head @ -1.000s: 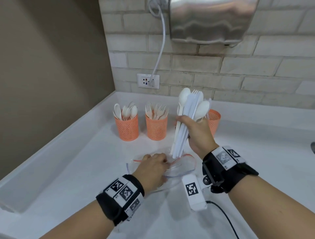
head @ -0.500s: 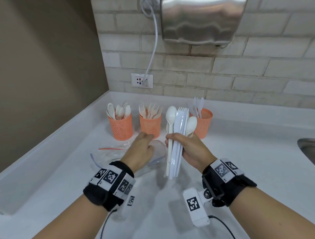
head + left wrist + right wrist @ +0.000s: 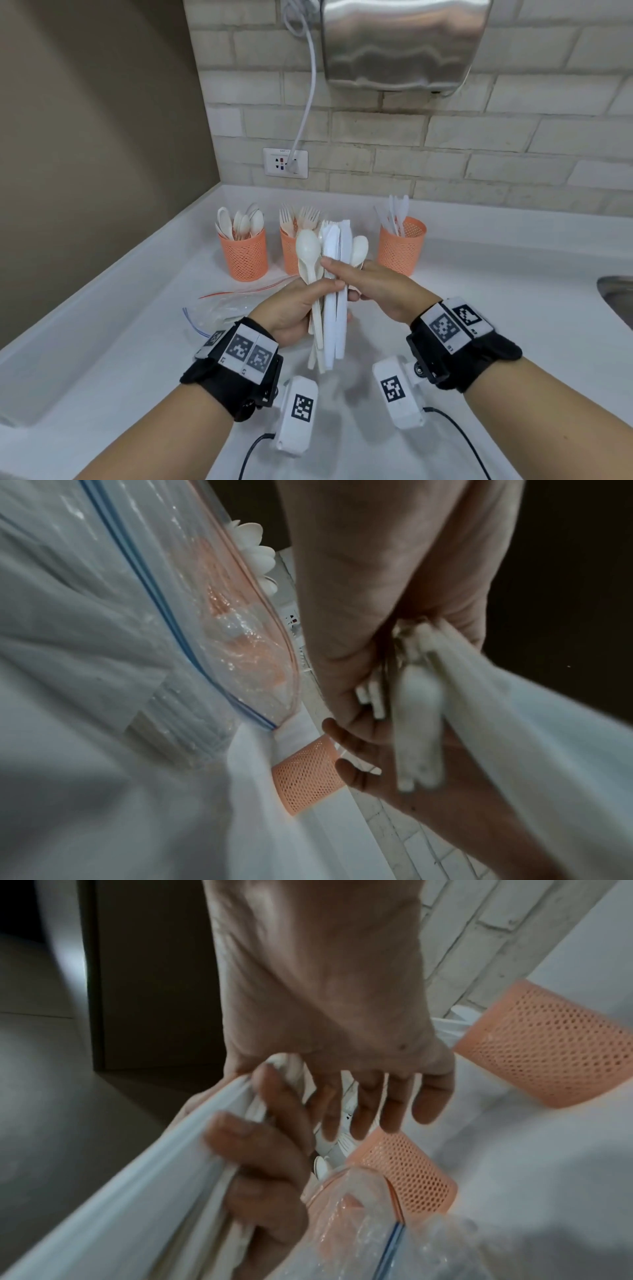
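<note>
Looking at the cutlery [image 3: 330, 298], I judge it a light bundle of thin, stiff plastic pieces. They are smooth, so single pieces can slide out or fan apart if the squeeze is weak. The best place to hold is around the middle of the handles, with all fingers wrapped, not at the bowls or tines.

My left hand [image 3: 291, 315] has this hold: its fingers [image 3: 260, 1153] are curled round the handles and the thumb lies across the front. My right hand [image 3: 380, 287] only touches the bundle just above the left fingers, with its fingers [image 3: 394, 1112] nearly straight and loose, gripping nothing.

The bundle stands almost upright above the bench [image 3: 496, 335]. Its long axis runs from the heads, above the fingers and away from me, down to the handle ends below them.

The bag [image 3: 219, 308] lies left of and below the left fingers, and the cups [image 3: 245, 255] stand beyond the fingers.
</note>
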Tool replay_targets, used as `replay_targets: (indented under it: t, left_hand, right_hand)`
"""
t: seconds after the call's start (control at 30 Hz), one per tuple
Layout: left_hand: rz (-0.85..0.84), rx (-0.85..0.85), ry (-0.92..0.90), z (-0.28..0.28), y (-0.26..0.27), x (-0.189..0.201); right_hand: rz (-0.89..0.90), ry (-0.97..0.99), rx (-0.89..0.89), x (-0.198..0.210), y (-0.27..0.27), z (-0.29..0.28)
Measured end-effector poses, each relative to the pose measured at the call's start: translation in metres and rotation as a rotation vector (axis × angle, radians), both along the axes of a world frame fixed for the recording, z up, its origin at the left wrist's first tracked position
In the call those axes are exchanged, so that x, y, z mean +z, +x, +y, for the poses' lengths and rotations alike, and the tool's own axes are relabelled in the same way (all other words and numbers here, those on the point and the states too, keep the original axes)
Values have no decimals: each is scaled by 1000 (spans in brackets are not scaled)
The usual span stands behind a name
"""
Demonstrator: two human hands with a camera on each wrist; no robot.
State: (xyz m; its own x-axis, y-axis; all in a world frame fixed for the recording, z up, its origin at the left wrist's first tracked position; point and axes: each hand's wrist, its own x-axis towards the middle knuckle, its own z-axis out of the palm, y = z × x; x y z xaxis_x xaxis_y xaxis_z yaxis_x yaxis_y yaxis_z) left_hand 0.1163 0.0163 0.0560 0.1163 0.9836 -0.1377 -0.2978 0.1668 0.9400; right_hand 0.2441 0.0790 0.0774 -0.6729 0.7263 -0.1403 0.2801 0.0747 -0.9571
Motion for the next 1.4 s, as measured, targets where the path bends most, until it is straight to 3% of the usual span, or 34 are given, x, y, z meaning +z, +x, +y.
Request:
replay_targets:
  t: [0.07, 0.17, 0.3, 0.43, 0.57, 0.7, 0.83, 1.03, 1.4]
  left_hand:
    - [-28, 49, -24, 2, 1, -2]
    - [-95, 132, -39, 6, 4, -5]
    - [-172, 276, -23, 14, 4, -8]
    - [-214, 312, 5, 20, 5, -7]
    - [-224, 328, 26, 26, 7, -7]
    - [-250, 343, 51, 31, 5, -7]
    - [-283, 327, 106, 34, 2, -7]
    - [-260, 288, 102, 39, -4, -8]
    - [-175, 455, 55, 59, -6, -14]
  right_hand:
    - [-91, 56, -17, 2, 2, -3]
    - [-33, 161, -120, -2, 0, -5]
    - [40, 559, -389, -13, -2, -7]
    - [-114, 650, -229, -19, -8, -11]
    - [-169, 703, -216, -19, -15, -8]
    - [-131, 653, -208, -18, -19, -2]
    - [-58, 435, -161, -21, -20, 3]
    - [86, 258, -121, -27, -18, 8]
    - [60, 270, -207, -40, -21, 27]
